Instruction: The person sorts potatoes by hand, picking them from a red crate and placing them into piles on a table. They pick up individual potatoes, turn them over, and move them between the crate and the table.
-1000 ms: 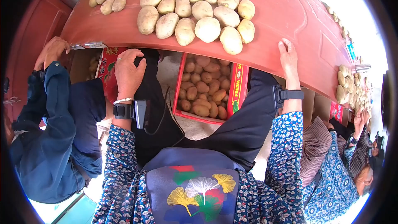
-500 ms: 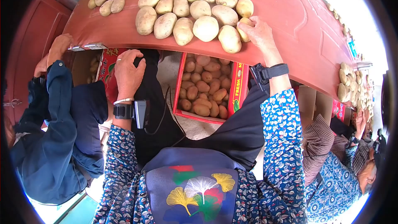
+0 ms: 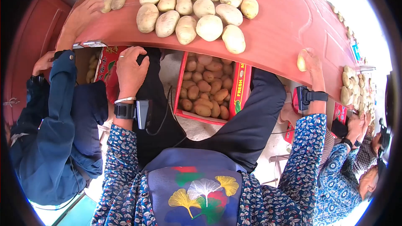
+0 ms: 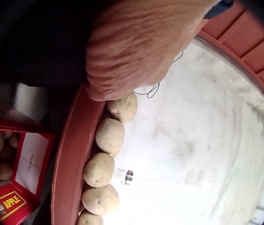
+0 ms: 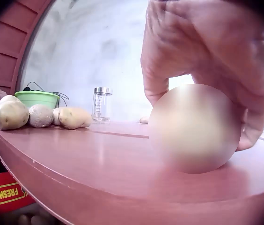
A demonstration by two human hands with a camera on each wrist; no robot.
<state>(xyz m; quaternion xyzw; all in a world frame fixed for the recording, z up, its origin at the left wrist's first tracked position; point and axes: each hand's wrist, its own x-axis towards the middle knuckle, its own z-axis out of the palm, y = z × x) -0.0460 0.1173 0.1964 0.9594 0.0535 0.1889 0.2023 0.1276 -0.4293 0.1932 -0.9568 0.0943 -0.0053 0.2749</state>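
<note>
My right hand (image 3: pixel 313 63) pinches a pale potato (image 3: pixel 301 63) near the front edge of the red table (image 3: pixel 268 37). In the right wrist view that potato (image 5: pixel 195 129) is blurred and sits low at the tabletop, with fingers and thumb on either side of it. To its left, rows of potatoes (image 3: pixel 209 28) lie grouped on the table. My left hand (image 3: pixel 130 69) rests idle by the table edge over my dark-trousered leg, fingers loosely bent and holding nothing. From the left wrist view, only the back of this hand (image 4: pixel 136 51) shows, beside a line of potatoes (image 4: pixel 109 136).
A red carton (image 3: pixel 183 83) full of potatoes stands below the table between my legs. At the left, another person's hand (image 3: pixel 81 16) is by a smaller potato group (image 3: pixel 118 1). A green basin (image 5: pixel 36 99) and a clear bottle (image 5: pixel 101 105) stand farther back. More people sit at the right.
My right hand gripped the potato at the right end of the group's front and carried it right along the table. The neighbour's hand at left moved up onto the tabletop. My left hand stayed put.
</note>
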